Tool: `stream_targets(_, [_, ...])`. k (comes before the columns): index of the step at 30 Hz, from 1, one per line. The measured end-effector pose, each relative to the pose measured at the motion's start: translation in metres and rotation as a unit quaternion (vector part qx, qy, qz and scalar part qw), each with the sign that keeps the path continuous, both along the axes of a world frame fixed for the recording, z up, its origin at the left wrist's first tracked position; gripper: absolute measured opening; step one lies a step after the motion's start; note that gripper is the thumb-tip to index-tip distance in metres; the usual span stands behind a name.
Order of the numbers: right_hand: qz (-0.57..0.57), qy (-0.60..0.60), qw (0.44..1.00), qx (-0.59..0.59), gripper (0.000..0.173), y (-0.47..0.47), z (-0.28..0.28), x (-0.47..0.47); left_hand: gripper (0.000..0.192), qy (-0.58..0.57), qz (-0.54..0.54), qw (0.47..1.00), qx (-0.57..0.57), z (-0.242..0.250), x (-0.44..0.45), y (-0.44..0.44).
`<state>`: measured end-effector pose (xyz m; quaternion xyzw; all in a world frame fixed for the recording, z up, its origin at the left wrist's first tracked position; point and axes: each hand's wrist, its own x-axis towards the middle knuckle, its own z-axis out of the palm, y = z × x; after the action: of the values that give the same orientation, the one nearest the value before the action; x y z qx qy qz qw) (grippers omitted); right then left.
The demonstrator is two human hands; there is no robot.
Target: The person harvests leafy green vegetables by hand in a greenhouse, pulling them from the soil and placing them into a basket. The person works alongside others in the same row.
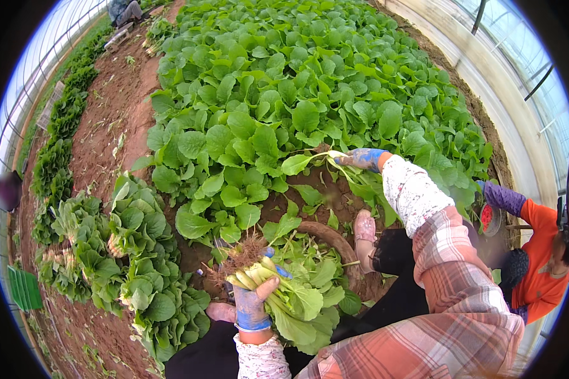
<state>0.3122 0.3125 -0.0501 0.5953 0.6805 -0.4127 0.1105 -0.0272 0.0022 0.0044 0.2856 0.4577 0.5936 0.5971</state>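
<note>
My left hand (253, 308), in a soiled blue glove, grips a bunch of leafy greens (308, 303) by the pale stems, with brown roots pointing up and away from me. My right hand (362, 159), in a blue glove too, is stretched forward at the near edge of the growing bed. Its fingers are closed on an uprooted leafy green plant (334, 155), its root end at the fingertips and leaves hanging below. The bed of leafy greens (284, 94) fills the ground beyond. Under the held bunch, loose leaves lie inside a brown curved rim (329, 232).
Bundled greens (142, 265) lie in piles on the soil at left, near a green plastic crate (24, 288). A co-worker in orange (540, 256) crouches at right beside a bowl of red things (490, 219). Another person (124, 12) sits far back left.
</note>
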Motion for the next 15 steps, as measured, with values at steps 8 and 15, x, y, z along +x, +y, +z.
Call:
stream_targets(8, [-0.356, 0.665, 0.612, -0.239, 0.055, -0.154, -0.040, -0.103, 0.056, -0.095, 0.055, 0.994, 0.002, 0.024, -0.012, -0.020])
stream_targets(15, [-0.440, 0.508, 0.706, -0.223, 0.048, -0.209, -0.144, -0.115, 0.056, -0.070, 0.035, 0.997, -0.017, 0.014, -0.023, -0.024])
